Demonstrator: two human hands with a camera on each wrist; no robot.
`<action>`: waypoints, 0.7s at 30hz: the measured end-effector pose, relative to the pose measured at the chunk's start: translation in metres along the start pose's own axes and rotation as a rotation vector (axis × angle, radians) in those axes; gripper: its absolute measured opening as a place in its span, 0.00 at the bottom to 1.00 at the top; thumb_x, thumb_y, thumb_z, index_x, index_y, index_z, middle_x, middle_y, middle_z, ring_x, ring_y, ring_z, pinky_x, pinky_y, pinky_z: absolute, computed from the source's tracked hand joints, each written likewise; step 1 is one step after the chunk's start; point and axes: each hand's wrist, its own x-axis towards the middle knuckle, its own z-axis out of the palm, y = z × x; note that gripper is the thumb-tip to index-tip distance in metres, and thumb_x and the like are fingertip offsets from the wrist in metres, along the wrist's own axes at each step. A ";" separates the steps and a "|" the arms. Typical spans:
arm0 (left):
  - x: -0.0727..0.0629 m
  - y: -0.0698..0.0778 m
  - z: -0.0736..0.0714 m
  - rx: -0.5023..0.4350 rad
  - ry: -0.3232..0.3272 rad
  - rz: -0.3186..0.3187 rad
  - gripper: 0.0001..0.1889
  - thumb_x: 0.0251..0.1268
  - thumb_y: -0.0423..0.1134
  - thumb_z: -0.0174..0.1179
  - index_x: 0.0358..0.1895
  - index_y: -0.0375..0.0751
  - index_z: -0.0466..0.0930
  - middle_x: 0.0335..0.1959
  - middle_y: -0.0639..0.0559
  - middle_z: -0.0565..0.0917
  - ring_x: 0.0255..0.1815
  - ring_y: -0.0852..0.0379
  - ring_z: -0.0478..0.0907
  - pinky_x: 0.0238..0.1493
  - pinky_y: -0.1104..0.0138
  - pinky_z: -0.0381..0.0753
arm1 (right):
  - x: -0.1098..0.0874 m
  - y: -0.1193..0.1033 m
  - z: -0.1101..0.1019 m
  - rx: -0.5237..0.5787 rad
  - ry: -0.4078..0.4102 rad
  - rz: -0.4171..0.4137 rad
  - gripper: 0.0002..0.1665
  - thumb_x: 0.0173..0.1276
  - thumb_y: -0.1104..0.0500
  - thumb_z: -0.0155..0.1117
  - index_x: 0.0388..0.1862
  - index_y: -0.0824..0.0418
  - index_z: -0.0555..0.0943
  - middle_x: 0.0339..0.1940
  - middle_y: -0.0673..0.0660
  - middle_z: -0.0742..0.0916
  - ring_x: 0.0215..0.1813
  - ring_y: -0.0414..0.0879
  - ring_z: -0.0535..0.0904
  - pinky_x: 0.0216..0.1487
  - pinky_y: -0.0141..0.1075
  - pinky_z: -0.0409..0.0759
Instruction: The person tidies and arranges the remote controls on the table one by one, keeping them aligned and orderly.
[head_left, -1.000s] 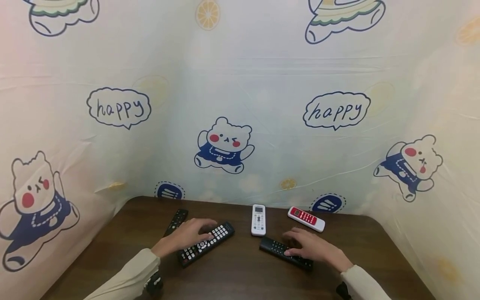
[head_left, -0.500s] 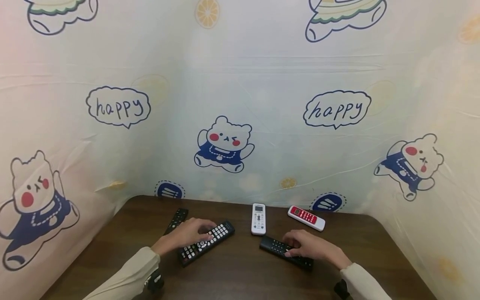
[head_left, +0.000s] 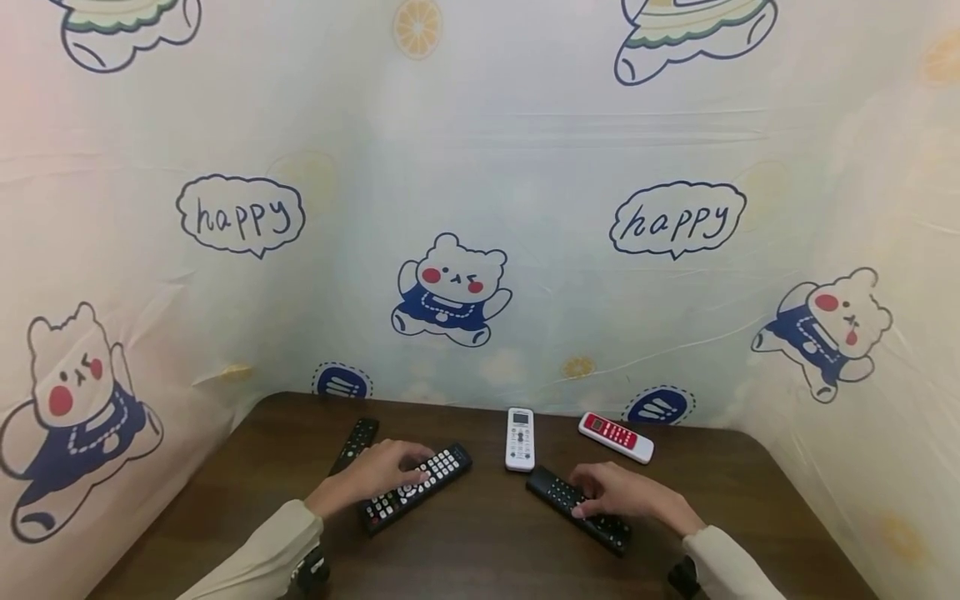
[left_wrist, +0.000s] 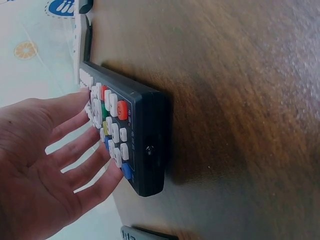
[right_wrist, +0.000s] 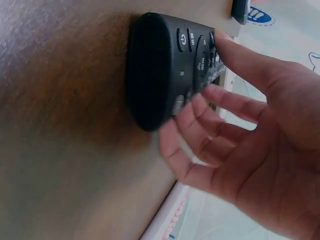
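Observation:
On the dark table lies a black remote control with white buttons, set at a slant. My left hand is over it, thumb on the buttons and the other fingers along its far side; the left wrist view shows the same remote control close up, its fingertips partly hidden. To the right, my right hand holds a slimmer black remote control between thumb and fingers. In the right wrist view the thumb sits on one long edge of this remote control and the fingers bend at the other.
A white remote control lies between the hands at the back. Another, white with a red face, is behind the right hand. A third black remote control lies partly behind the left hand. Patterned cloth encloses the table.
The black remote control at my right hand has turned slightly, its far end swinging away and its near end towards me. My left hand and its remote control look nearly still.

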 end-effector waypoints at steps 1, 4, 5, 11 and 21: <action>0.000 0.000 -0.001 0.000 0.000 0.003 0.20 0.69 0.41 0.71 0.62 0.42 0.85 0.57 0.43 0.88 0.57 0.42 0.85 0.58 0.40 0.85 | -0.001 0.000 -0.001 -0.009 -0.001 0.009 0.25 0.66 0.54 0.78 0.57 0.63 0.81 0.39 0.51 0.84 0.40 0.44 0.78 0.39 0.36 0.80; 0.000 0.000 -0.001 0.005 -0.002 0.011 0.20 0.69 0.42 0.70 0.62 0.42 0.85 0.56 0.43 0.88 0.57 0.43 0.85 0.58 0.40 0.85 | -0.004 -0.002 -0.003 -0.030 -0.018 0.046 0.28 0.62 0.55 0.82 0.56 0.61 0.80 0.40 0.52 0.83 0.42 0.46 0.78 0.41 0.38 0.80; 0.000 0.000 -0.001 0.006 -0.003 0.010 0.20 0.69 0.41 0.70 0.61 0.42 0.85 0.56 0.43 0.88 0.57 0.43 0.85 0.58 0.40 0.85 | -0.005 -0.003 -0.004 -0.029 -0.028 0.060 0.28 0.60 0.55 0.83 0.55 0.61 0.80 0.40 0.52 0.83 0.42 0.47 0.78 0.42 0.40 0.81; 0.000 0.003 -0.002 -0.008 -0.002 -0.019 0.20 0.69 0.41 0.71 0.61 0.43 0.85 0.55 0.43 0.88 0.56 0.43 0.85 0.57 0.41 0.86 | -0.010 -0.008 -0.006 0.000 -0.046 0.174 0.25 0.56 0.58 0.85 0.48 0.58 0.78 0.38 0.55 0.82 0.39 0.50 0.78 0.35 0.42 0.82; 0.002 0.008 -0.004 -0.010 0.000 -0.098 0.19 0.66 0.41 0.73 0.58 0.43 0.86 0.52 0.46 0.88 0.52 0.46 0.85 0.55 0.43 0.86 | -0.009 -0.003 -0.005 -0.074 -0.008 0.071 0.19 0.56 0.58 0.83 0.42 0.58 0.83 0.35 0.49 0.84 0.37 0.43 0.77 0.37 0.37 0.80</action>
